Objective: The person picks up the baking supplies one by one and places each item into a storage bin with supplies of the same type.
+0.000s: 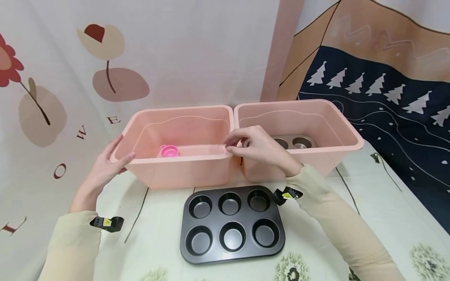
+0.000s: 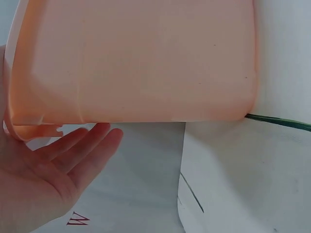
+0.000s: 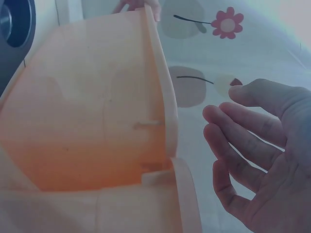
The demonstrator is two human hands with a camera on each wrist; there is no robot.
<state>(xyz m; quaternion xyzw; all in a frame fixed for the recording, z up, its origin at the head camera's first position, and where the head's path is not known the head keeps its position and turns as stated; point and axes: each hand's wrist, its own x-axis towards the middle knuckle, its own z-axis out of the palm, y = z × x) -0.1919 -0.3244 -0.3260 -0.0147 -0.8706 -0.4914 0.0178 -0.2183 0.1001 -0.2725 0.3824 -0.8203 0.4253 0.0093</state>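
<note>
Two pink plastic bins stand side by side. At the outer end of the left bin (image 1: pixel 183 171), my left hand (image 1: pixel 105 162) holds the corner, thumb over the rim and the other fingers outside. The left wrist view shows the fingers of that hand (image 2: pixel 63 170) stretched beneath the rim. Above the adjoining bin rims, my right hand (image 1: pixel 261 146) has loosely bent fingers; the right wrist view shows nothing held in it (image 3: pixel 262 141). Inside the left bin is a small bright pink cup-like piece (image 1: pixel 170 151). A metal muffin pan (image 1: pixel 289 141) lies in the right bin (image 1: pixel 299 160), partly hidden.
A dark muffin pan (image 1: pixel 232 224) with several round cups lies on the pale floral cloth (image 1: pixel 147 253) in front of the bins. Behind them hangs a printed curtain (image 1: pixel 200 50), with a dark tree-patterned section (image 1: pixel 386 117) at the right.
</note>
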